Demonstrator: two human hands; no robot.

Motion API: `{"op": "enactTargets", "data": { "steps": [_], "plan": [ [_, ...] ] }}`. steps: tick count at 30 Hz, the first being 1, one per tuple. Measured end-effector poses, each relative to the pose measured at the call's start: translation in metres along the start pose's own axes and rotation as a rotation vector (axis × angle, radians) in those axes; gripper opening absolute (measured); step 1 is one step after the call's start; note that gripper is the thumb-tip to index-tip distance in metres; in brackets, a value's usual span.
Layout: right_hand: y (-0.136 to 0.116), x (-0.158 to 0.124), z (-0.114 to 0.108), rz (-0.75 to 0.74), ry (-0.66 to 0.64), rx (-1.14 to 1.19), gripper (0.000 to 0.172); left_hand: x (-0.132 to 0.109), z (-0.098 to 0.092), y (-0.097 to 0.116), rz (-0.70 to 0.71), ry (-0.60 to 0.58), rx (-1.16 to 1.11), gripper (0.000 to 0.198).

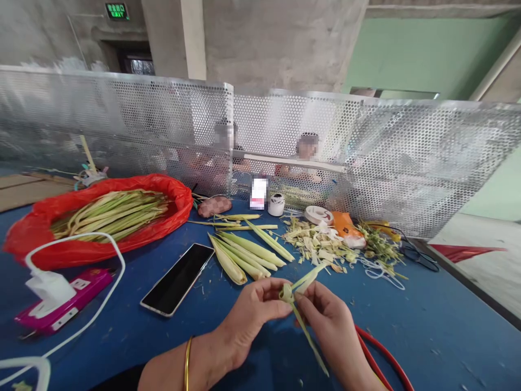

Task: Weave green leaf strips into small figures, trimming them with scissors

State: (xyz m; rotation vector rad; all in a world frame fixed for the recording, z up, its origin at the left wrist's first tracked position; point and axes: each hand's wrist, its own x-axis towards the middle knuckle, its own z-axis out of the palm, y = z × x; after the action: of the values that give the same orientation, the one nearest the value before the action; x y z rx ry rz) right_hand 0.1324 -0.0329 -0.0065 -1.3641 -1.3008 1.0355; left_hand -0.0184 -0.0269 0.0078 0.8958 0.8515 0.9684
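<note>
Near the front of the blue table [427, 326], my left hand [260, 304] pinches a curled, knotted part of a pale green leaf strip [305, 326] between thumb and fingers. Close on its right, my right hand [325, 315] grips the same strip, thumb and forefinger together. One end of the strip points up to the right, and a narrow tail hangs down between the hands. Just beyond them lie several whole pale green leaf pieces [248, 252], side by side. A gold bracelet [188, 364] circles my left wrist.
Left: red plastic bag [163, 239] of long leaves, magenta power strip [61, 320] with white cable, black phone [179, 279]. Back right: leaf scraps [317, 241], tape roll [318, 215], orange packet [345, 225]. Behind a perforated metal screen [293, 114], people sit. A red cord [386, 353] lies at right.
</note>
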Motion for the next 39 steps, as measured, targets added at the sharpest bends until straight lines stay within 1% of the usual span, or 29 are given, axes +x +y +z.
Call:
{"op": "enactTargets", "data": {
  "steps": [2,4,6,7,8,9,11,13,15,16,18,19,21,23,26,28,30,31,33,34,35,37,39],
  "plan": [
    [0.004,0.001,0.0,-0.023,-0.002,-0.033,0.033,0.001,0.0,-0.002,0.024,0.042,0.034,0.036],
    [0.009,0.001,-0.001,-0.046,-0.028,-0.086,0.034,0.003,0.001,-0.003,0.023,0.086,0.055,0.03],
    [0.014,0.001,-0.002,-0.067,-0.056,-0.189,0.038,0.004,0.0,-0.003,0.008,0.124,0.044,0.028],
    [0.015,0.001,-0.002,-0.1,-0.054,-0.271,0.04,0.005,0.0,-0.002,0.001,0.148,0.024,0.028],
    [0.016,0.001,-0.003,-0.166,-0.037,-0.376,0.04,0.006,-0.001,-0.001,-0.003,0.177,-0.004,0.028],
    [0.017,0.001,-0.004,-0.274,-0.007,-0.499,0.039,0.007,-0.002,0.0,-0.007,0.207,-0.041,0.027],
    [0.016,0.001,-0.007,-0.594,0.073,-0.754,0.033,0.01,-0.005,0.002,-0.016,0.256,-0.123,0.024],
    [0.013,0.0,-0.009,-0.916,0.121,-0.933,0.027,0.012,-0.006,0.004,-0.032,0.29,-0.183,0.022],
    [0.007,-0.001,-0.01,-1.136,0.1,-1.02,0.027,0.013,-0.007,0.003,-0.051,0.313,-0.198,0.023],
    [0.003,-0.002,-0.011,-1.212,0.075,-1.046,0.029,0.013,-0.006,0.002,-0.058,0.313,-0.196,0.024],
    [-0.002,-0.005,-0.011,-1.315,0.035,-1.089,0.035,0.011,-0.005,-0.001,-0.056,0.294,-0.19,0.027],
    [-0.004,-0.007,-0.01,-1.346,0.029,-1.104,0.038,0.01,-0.004,-0.002,-0.046,0.284,-0.187,0.029],
    [-0.005,-0.01,-0.009,-1.359,0.064,-1.097,0.041,0.009,-0.002,-0.006,-0.019,0.284,-0.171,0.032],
    [-0.003,-0.013,-0.006,-1.313,0.126,-1.036,0.039,0.008,-0.002,-0.008,0.007,0.285,-0.12,0.031],
    [0.0,-0.012,-0.003,-1.15,0.173,-0.868,0.028,0.009,-0.002,-0.01,0.027,0.245,0.009,0.025],
    [0.001,-0.009,-0.005,-1.013,0.148,-0.753,0.019,0.009,-0.002,-0.009,0.02,0.197,0.105,0.022],
    [0.002,-0.003,-0.008,-0.807,0.066,-0.633,0.012,0.009,-0.003,-0.007,0.0,0.127,0.17,0.023],
    [0.003,0.0,-0.01,-0.665,0.013,-0.561,0.013,0.008,-0.003,-0.006,-0.013,0.089,0.182,0.024],
    [0.005,0.006,-0.014,-0.358,-0.087,-0.406,0.023,0.006,-0.003,-0.004,-0.035,0.025,0.186,0.025],
    [0.006,0.008,-0.015,-0.231,-0.123,-0.338,0.027,0.006,-0.003,-0.003,-0.044,0.001,0.184,0.025],
    [0.007,0.01,-0.015,-0.14,-0.145,-0.281,0.03,0.005,-0.003,-0.002,-0.052,-0.02,0.179,0.025],
    [0.008,0.012,-0.014,-0.047,-0.173,-0.196,0.033,0.005,-0.003,-0.003,-0.051,-0.051,0.158,0.026],
    [0.01,0.012,-0.01,-0.008,-0.185,-0.123,0.034,0.006,-0.003,-0.004,-0.023,-0.06,0.137,0.025]
  ]
}}
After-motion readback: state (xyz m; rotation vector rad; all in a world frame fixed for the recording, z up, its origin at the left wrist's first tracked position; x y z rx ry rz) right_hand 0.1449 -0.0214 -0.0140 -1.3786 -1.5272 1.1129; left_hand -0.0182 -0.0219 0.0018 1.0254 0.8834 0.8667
